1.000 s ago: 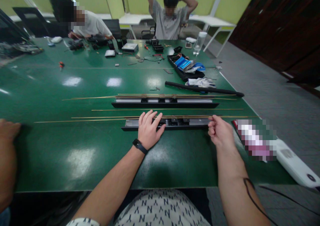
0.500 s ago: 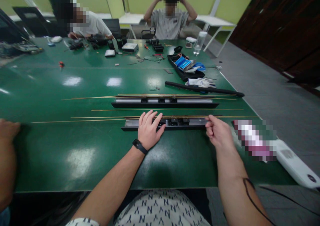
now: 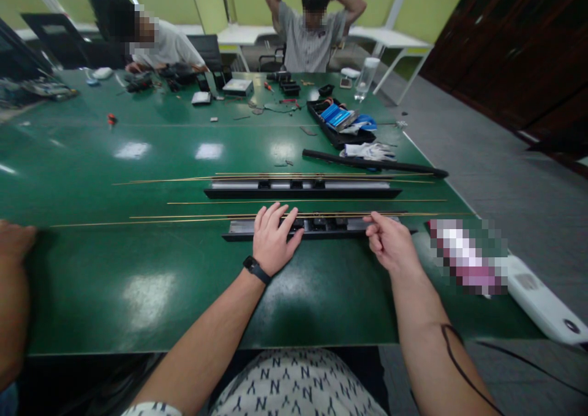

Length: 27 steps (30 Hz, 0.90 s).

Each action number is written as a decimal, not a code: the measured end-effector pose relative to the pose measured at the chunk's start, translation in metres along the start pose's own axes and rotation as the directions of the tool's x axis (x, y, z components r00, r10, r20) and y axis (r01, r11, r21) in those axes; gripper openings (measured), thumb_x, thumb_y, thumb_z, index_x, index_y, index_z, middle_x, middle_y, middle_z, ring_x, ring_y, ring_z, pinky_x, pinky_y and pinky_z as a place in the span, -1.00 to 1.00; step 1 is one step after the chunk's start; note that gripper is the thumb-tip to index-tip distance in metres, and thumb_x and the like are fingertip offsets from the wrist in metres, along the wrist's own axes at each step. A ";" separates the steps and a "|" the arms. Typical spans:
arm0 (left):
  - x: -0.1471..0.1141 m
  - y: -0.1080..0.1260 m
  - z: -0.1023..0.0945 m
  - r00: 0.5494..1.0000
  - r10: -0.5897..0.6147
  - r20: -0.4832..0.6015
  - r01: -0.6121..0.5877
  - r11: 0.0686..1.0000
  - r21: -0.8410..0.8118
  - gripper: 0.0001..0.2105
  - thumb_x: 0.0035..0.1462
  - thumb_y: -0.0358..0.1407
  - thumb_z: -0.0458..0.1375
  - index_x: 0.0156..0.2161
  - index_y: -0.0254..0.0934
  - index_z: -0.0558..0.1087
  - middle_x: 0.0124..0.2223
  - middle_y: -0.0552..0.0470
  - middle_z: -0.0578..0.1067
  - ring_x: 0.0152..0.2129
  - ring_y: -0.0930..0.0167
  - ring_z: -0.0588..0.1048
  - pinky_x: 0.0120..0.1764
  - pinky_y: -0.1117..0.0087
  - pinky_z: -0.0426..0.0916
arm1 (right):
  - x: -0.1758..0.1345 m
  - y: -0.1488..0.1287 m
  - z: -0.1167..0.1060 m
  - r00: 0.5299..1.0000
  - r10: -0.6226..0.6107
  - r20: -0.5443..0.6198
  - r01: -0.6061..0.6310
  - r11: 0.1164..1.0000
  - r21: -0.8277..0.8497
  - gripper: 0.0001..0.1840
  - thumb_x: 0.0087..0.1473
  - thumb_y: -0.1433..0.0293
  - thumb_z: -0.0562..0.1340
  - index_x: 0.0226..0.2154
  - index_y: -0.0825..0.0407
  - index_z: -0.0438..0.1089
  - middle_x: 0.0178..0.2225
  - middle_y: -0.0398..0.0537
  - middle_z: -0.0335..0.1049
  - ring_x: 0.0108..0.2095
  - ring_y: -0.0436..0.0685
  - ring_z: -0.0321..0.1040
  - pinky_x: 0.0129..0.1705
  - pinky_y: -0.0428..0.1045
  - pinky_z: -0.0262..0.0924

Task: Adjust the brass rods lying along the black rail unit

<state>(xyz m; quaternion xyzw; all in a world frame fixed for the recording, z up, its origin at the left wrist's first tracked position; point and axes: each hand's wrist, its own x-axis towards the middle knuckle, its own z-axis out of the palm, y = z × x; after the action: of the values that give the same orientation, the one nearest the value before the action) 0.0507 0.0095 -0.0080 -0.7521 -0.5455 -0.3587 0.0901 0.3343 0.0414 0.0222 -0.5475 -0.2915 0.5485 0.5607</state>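
Observation:
My left hand (image 3: 275,239) lies with its fingers spread over the near black channel (image 3: 239,227), a long piece with a pale inner face and several dark blocks inside. Thin brass-coloured rods run lengthwise along this channel and under the left fingers. Closer to the channel's right end, my right hand (image 3: 391,239) pinches a thin brass rod (image 3: 101,223) that reaches far out to the left over the table. Behind lies a second black channel (image 3: 303,193) with more rods across it. A single loose rod (image 3: 206,203) rests between the two channels.
A black tube (image 3: 376,163), white gloves (image 3: 370,151) and a black tray (image 3: 342,140) of blue items lie beyond. At right are a blurred pink item (image 3: 463,257) and a white device (image 3: 542,302). Another person's hand (image 3: 16,241) is at left; two people sit opposite.
My right hand has moved left along the near channel, and the rod in it has slid left too. My left hand has stayed in place.

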 end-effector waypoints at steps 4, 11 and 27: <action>0.000 0.000 0.001 1.000 0.003 -0.006 -0.002 1.000 0.009 -0.58 0.31 -0.13 0.22 0.23 -0.15 0.46 0.22 -0.13 0.51 0.29 0.14 0.36 0.39 -0.03 0.07 | 0.003 -0.005 -0.005 0.987 -0.044 -0.157 0.050 0.998 0.035 -0.80 0.05 0.30 0.38 -0.43 0.08 0.43 -0.68 -0.18 0.34 -0.84 -0.12 0.02 -0.86 -0.18 -0.18; 0.000 0.000 0.001 1.000 -0.005 0.006 0.005 1.000 0.001 -0.57 0.31 -0.14 0.22 0.23 -0.14 0.45 0.22 -0.13 0.51 0.29 0.15 0.36 0.39 -0.04 0.06 | 0.009 -0.008 -0.013 0.955 -0.053 -0.292 0.067 0.997 0.038 -0.82 0.08 0.30 0.35 -0.44 0.04 0.39 -0.69 -0.22 0.29 -0.83 -0.11 0.03 -0.85 -0.18 -0.17; 0.001 0.000 0.001 1.000 -0.006 0.011 0.006 1.000 -0.001 -0.57 0.30 -0.15 0.22 0.23 -0.13 0.45 0.22 -0.13 0.51 0.28 0.14 0.36 0.38 -0.04 0.08 | 0.008 -0.006 -0.013 0.951 -0.082 -0.299 0.084 0.996 -0.007 -0.77 0.11 0.26 0.37 -0.44 0.05 0.40 -0.68 -0.20 0.31 -0.83 -0.11 0.05 -0.86 -0.20 -0.16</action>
<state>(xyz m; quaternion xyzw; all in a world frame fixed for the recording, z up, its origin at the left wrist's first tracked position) 0.0514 0.0101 -0.0078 -0.7525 -0.5480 -0.3550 0.0856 0.3499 0.0463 0.0232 -0.6100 -0.2246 0.4360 0.6224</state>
